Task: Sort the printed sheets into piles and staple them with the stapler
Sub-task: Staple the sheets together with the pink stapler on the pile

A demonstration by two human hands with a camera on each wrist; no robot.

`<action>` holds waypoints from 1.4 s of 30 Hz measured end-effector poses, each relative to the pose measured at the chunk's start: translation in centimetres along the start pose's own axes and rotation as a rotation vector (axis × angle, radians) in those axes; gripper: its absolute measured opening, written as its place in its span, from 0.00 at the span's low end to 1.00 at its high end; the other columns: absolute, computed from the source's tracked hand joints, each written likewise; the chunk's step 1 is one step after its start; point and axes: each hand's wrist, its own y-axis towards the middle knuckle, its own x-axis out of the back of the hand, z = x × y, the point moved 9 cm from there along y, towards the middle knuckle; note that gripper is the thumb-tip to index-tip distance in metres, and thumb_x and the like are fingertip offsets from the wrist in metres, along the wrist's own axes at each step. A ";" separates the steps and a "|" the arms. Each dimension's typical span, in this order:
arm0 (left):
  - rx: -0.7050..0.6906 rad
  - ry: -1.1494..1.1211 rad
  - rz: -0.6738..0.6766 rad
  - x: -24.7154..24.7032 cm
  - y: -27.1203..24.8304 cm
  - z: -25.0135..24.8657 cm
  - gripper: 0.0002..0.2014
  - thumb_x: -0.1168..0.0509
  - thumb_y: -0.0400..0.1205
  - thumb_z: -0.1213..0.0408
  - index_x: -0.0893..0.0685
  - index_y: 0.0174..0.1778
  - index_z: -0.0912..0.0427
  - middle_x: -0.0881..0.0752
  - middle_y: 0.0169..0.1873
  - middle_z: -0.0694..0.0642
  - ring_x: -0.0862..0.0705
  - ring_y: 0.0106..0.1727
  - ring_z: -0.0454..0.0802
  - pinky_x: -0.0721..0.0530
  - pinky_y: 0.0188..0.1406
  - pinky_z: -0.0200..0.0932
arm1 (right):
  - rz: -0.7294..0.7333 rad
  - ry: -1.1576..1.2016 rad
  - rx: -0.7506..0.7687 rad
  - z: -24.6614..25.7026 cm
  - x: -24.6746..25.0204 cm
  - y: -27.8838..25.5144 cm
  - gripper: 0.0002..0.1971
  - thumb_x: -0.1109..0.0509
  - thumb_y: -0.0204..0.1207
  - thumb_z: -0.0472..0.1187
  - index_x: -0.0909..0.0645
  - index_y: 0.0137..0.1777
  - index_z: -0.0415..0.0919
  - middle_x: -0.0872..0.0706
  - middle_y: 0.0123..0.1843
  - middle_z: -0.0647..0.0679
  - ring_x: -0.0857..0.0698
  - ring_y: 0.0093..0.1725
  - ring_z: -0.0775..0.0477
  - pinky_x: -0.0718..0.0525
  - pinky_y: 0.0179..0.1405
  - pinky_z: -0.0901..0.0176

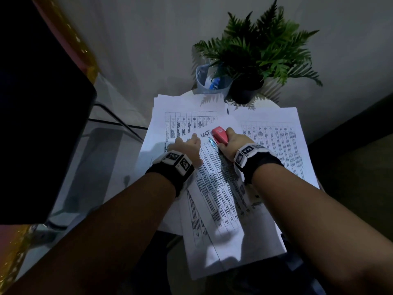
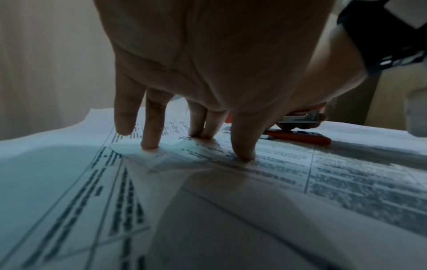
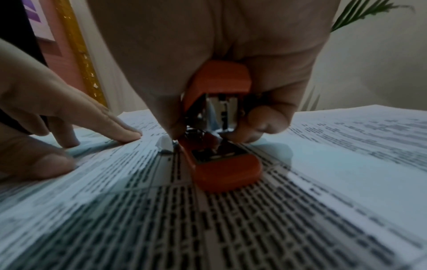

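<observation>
Printed sheets with tables lie in overlapping piles on a small table. The top tilted sheaf (image 1: 214,188) runs from the middle toward me. My left hand (image 1: 187,146) presses its straight fingers (image 2: 150,127) down on that sheaf near its far corner. My right hand (image 1: 228,143) grips a red-orange stapler (image 1: 220,135), whose base (image 3: 221,164) lies on the paper while its top arm (image 3: 219,80) is raised under my palm. The far corner of the sheaf (image 3: 165,144) sits by the stapler's mouth, slightly curled.
Another pile of sheets (image 1: 185,122) lies at the back left and one (image 1: 280,141) at the right. A potted fern (image 1: 255,60) and a clear cup (image 1: 209,81) stand behind the papers. A dark monitor (image 1: 38,103) fills the left.
</observation>
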 end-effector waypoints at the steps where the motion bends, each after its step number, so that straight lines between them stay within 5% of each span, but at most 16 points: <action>1: 0.000 -0.004 0.015 -0.1 0.1 0.1 0.36 0.42 0.83 0.46 0.50 0.82 0.55 0.51 0.83 0.45 0.33 0.73 0.63 0.24 0.63 0.56 | 0.005 -0.002 0.000 -0.1 -0.1 0.1 0.17 0.40 0.81 0.49 0.35 0.64 0.42 0.20 0.44 0.42 0.22 0.39 0.41 0.28 0.39 0.56; 12: -0.011 -0.043 0.108 -0.3 0.4 -0.1 0.36 0.40 0.82 0.49 0.51 0.82 0.48 0.50 0.83 0.49 0.37 0.76 0.66 0.27 0.67 0.61 | 0.004 0.042 -0.024 -0.4 -0.3 0.6 0.16 0.40 0.81 0.49 0.35 0.63 0.41 0.20 0.45 0.41 0.23 0.37 0.42 0.28 0.38 0.56; 18: -0.021 -0.050 0.121 -0.2 0.3 -0.2 0.34 0.40 0.83 0.50 0.52 0.81 0.41 0.47 0.82 0.49 0.36 0.74 0.65 0.25 0.64 0.59 | -0.031 0.004 -0.032 0.0 0.0 0.2 0.15 0.41 0.81 0.48 0.34 0.63 0.42 0.24 0.35 0.47 0.22 0.36 0.42 0.26 0.36 0.55; 24: -0.017 -0.068 0.120 0.1 0.2 -0.2 0.33 0.41 0.83 0.50 0.51 0.81 0.40 0.44 0.80 0.49 0.35 0.73 0.63 0.25 0.64 0.58 | -0.034 0.020 -0.053 0.2 0.0 1.0 0.15 0.42 0.81 0.44 0.34 0.64 0.41 0.25 0.32 0.47 0.26 0.29 0.47 0.29 0.32 0.56; 34: -0.019 -0.065 0.125 0.1 0.1 -0.3 0.32 0.41 0.83 0.50 0.50 0.81 0.41 0.42 0.79 0.50 0.35 0.72 0.64 0.24 0.61 0.58 | -0.007 0.020 -0.066 0.4 0.2 0.8 0.15 0.41 0.80 0.42 0.34 0.65 0.41 0.23 0.39 0.44 0.22 0.38 0.40 0.28 0.37 0.55; 42: -0.016 -0.067 0.118 0.0 0.1 -0.4 0.33 0.42 0.84 0.52 0.52 0.81 0.40 0.48 0.82 0.50 0.38 0.75 0.64 0.25 0.64 0.58 | -0.022 0.020 -0.070 0.4 0.0 0.6 0.15 0.41 0.81 0.43 0.34 0.65 0.40 0.24 0.34 0.46 0.22 0.34 0.42 0.27 0.35 0.55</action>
